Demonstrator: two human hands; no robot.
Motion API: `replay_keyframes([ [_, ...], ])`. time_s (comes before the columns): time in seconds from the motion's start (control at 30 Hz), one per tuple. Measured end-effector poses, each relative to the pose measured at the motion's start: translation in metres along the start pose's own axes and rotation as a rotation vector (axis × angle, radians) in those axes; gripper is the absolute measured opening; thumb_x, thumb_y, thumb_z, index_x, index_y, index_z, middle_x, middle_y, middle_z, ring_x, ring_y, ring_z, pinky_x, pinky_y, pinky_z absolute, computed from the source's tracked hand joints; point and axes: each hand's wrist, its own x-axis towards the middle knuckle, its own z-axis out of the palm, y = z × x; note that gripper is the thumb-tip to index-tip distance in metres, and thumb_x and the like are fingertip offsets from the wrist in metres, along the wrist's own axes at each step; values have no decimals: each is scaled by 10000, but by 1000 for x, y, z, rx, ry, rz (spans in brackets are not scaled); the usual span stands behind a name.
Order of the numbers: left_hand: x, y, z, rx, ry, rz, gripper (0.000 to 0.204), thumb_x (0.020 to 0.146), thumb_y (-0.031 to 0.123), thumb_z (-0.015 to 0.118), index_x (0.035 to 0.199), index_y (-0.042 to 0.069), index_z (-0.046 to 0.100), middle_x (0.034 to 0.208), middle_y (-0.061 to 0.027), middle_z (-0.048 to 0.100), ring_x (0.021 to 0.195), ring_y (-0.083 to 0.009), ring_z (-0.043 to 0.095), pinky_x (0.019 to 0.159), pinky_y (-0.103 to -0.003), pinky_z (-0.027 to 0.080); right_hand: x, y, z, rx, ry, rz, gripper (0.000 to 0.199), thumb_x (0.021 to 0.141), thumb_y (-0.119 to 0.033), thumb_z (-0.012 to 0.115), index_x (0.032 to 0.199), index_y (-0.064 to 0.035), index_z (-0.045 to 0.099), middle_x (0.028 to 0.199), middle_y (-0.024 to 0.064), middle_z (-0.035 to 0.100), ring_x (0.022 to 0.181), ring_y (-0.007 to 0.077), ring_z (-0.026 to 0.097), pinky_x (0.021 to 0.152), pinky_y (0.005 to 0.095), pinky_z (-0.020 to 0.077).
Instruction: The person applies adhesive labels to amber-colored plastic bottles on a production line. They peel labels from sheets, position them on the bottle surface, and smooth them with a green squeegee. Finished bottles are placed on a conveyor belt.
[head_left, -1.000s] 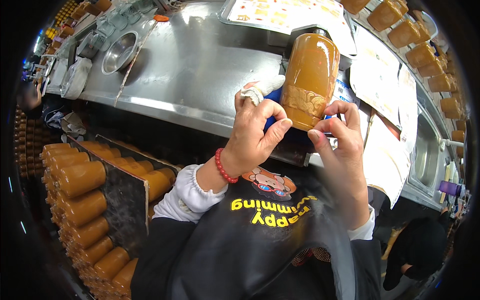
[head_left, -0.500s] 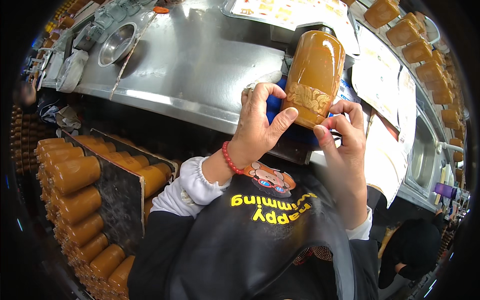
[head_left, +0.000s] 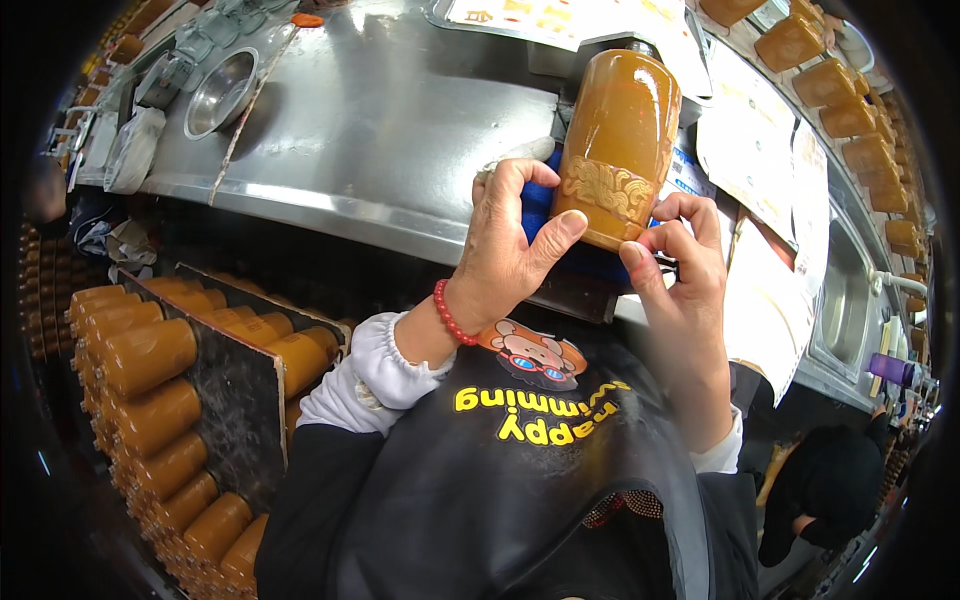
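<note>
A glossy amber-brown bottle (head_left: 618, 115) lies with its dark neck pointing away from me and its base toward me. A gold raised pattern band (head_left: 608, 190) runs around it near the base. My left hand (head_left: 522, 225) is curled at the bottle's left side, fingertips on its edge and thumb against the base end. At the lower right edge my right hand (head_left: 678, 255) has thumb and forefinger pinched together; whatever is between them is hidden. Blue material (head_left: 537, 205) shows under and left of the bottle. A pale rounded lump (head_left: 527, 152) sits just behind my left fingers.
A steel worktop (head_left: 360, 110) bears a metal bowl (head_left: 222, 93) and a long thin stick (head_left: 250, 110). Printed sheets (head_left: 755, 150) lie at the right, before a sink (head_left: 840, 310). Brown bottles (head_left: 150, 355) are stacked at left. A person in black (head_left: 825, 490) is at lower right.
The whole view has shifted slightly, so the bottle and both hands appear a little further left and up. Both hands keep nearly the same hold at the bottle's base end.
</note>
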Motion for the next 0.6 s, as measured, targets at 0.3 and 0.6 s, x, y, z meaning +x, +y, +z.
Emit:
replay_keyframes([
  [0.3, 1, 2, -2, 16, -11, 12, 448, 929, 371, 711, 1153, 33, 521, 1095, -137, 566, 1031, -290, 483, 970, -411, 377, 0, 2, 1, -19, 10, 0, 179, 811, -95, 779, 806, -5, 625, 1010, 168, 545, 998, 313, 545, 863, 393, 458],
  [0.6, -30, 6, 2, 373, 146, 544, 245, 825, 90, 746, 1047, 192, 757, 1088, -25, 701, 1149, -234, 594, 1224, -515, 191, 1, 5, 4, 38, 4, 19, 197, 804, -101, 780, 799, -11, 605, 962, 146, 526, 965, 292, 523, 846, 381, 452],
])
